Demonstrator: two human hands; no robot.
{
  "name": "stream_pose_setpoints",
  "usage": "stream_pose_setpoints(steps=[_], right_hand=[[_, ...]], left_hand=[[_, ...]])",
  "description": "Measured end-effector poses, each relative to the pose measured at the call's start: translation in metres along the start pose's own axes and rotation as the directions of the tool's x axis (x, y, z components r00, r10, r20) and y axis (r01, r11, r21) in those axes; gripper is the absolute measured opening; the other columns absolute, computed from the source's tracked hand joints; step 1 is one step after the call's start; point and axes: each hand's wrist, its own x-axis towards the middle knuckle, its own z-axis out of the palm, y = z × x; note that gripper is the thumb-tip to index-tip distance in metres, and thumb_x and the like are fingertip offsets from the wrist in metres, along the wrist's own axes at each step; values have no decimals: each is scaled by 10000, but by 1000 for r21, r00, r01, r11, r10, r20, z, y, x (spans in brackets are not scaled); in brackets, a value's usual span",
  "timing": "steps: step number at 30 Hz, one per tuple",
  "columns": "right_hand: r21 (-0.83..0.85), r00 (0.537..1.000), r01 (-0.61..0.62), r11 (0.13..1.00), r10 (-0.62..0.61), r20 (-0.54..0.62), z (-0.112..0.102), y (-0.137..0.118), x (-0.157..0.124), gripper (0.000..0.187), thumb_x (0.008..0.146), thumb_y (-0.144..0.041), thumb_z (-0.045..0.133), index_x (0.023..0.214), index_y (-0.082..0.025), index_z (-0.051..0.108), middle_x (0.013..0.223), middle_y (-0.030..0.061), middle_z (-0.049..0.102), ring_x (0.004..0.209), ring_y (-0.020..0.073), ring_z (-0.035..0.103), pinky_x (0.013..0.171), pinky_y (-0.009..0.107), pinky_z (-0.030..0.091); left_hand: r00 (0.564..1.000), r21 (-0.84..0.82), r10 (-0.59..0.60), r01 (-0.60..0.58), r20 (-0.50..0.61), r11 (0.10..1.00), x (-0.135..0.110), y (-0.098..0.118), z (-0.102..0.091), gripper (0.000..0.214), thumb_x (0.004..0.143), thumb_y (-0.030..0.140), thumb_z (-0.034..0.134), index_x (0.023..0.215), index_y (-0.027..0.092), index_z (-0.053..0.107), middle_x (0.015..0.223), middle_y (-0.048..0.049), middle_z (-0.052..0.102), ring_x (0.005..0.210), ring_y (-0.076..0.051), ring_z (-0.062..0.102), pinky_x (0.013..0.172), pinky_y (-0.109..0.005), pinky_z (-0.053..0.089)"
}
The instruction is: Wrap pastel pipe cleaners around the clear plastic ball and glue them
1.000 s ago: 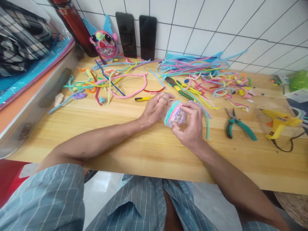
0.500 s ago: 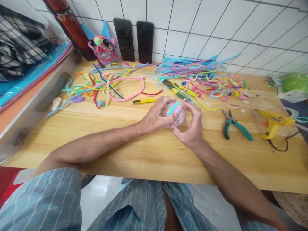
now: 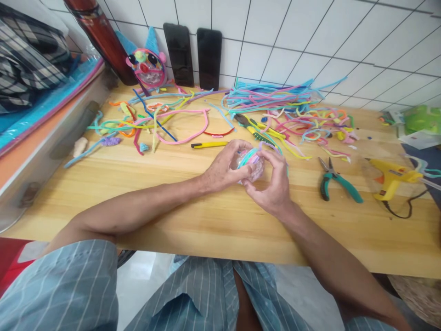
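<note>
Between both hands, above the wooden table, is a clear round ball (image 3: pixel 257 171) with turquoise, pink and purple pipe cleaners wrapped around its middle. My left hand (image 3: pixel 225 168) grips its left side, thumb across the front and fingers over the top. My right hand (image 3: pixel 274 181) is closed on the right side, with thumb at the bottom and index finger at the top by the bands. A loose lilac pipe cleaner (image 3: pixel 268 144) end curves out above the right index finger. The far side of the ball is hidden by the fingers.
A yellow utility knife (image 3: pixel 210 145) and green-yellow pliers (image 3: pixel 257 131) lie just beyond my hands. Teal pliers (image 3: pixel 337 180) and a yellow glue gun (image 3: pixel 392 177) are to the right. Behind are a pipe cleaner bundle (image 3: pixel 272 97), two phones (image 3: pixel 209 59) and a decorated figure (image 3: pixel 148 69).
The ball has turned slightly in my hands, and the bands look shifted. More of the loose lilac end shows above my right fingers. My hands stay in nearly the same place.
</note>
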Motion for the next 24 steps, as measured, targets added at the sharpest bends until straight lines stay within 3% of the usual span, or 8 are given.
stream_pose_setpoints(steps=[3, 6, 11, 14, 17, 21, 24], right_hand=[[12, 1000, 4, 1000, -4, 20, -6, 1, 3, 809, 889, -350, 805, 1622, -298, 465, 1478, 163, 679, 1374, 409, 681, 1191, 668, 547], [39, 999, -47, 998, 47, 8, -16, 2, 8, 544, 953, -363, 745, 1478, -316, 613, 1416, 126, 708, 1333, 377, 688, 1163, 633, 552], [93, 957, -255, 963, 265, -121, -26, 5, 15, 129, 1014, -402, 717, 1047, -282, 746, 1041, 58, 735, 986, 258, 697, 861, 434, 591], [256, 894, -425, 868, 446, -29, -26, 3, 19, 229, 1023, -450, 726, 892, -263, 714, 852, 4, 705, 798, 192, 639, 766, 365, 538], [420, 794, -586, 693, 595, 126, -26, -1, 23, 290, 964, -518, 806, 879, -252, 726, 794, -20, 696, 708, 155, 598, 700, 323, 523], [517, 713, -673, 528, 650, 265, -28, -5, 31, 294, 853, -486, 900, 815, -240, 743, 764, -20, 720, 689, 148, 616, 669, 302, 545], [525, 697, -694, 492, 643, 317, -31, -5, 37, 282, 825, -451, 903, 751, -235, 736, 706, -29, 693, 646, 136, 594, 638, 290, 535]], left_hand=[[1000, 17, -16, 17, -22, 1000, -1, 3, 1, 441, 1009, 491, 729, 1331, 222, 591, 1280, -108, 703, 1198, -248, 695, 1084, -426, 588], [999, 28, -13, 14, -48, 999, -3, 2, 2, 492, 1017, 550, 723, 1349, 215, 586, 1299, -117, 700, 1201, -247, 702, 1083, -427, 596], [992, 119, 119, -114, -35, 986, -5, 0, 4, 463, 1041, 498, 701, 1393, 227, 569, 1325, -125, 699, 1267, -267, 698, 1111, -460, 592], [975, 203, 219, -208, -33, 957, -6, 0, 5, 500, 1023, 458, 718, 1441, 238, 555, 1391, -140, 680, 1357, -291, 662, 1165, -502, 573], [974, 263, 226, -211, -26, 941, -8, 1, 7, 545, 1013, 424, 705, 1502, 246, 543, 1460, -155, 647, 1415, -311, 626, 1196, -543, 555], [974, 267, 228, -219, -4, 939, -9, 2, 8, 566, 989, 373, 711, 1520, 251, 555, 1465, -157, 636, 1400, -323, 625, 1183, -560, 553], [968, 281, 249, -240, 3, 929, -8, 2, 9, 549, 984, 374, 719, 1497, 249, 565, 1448, -155, 640, 1373, -319, 636, 1173, -554, 558]])
